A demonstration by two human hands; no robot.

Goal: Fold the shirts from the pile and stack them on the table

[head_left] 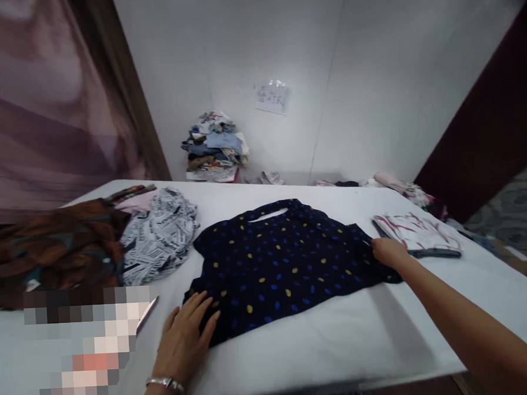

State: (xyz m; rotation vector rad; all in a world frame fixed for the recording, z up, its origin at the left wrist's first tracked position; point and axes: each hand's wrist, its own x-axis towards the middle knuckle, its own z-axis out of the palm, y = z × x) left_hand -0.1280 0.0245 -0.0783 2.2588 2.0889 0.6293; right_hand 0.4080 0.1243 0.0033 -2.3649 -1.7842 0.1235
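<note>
A dark navy top with blue and yellow spots (284, 261) lies spread flat on the white table (324, 347). My left hand (185, 337) rests flat on its near left corner, fingers apart; a metal bracelet sits on that wrist. My right hand (387, 251) presses on the garment's right edge, arm stretched out across the table. Neither hand lifts the cloth.
A folded white-and-red garment (418, 233) lies to the right of the top. Black-and-white printed cloth (159, 235) and a brown patterned heap (54, 250) lie at the left. A stack of folded clothes (214, 147) stands by the far wall. A pixelated patch covers the near left.
</note>
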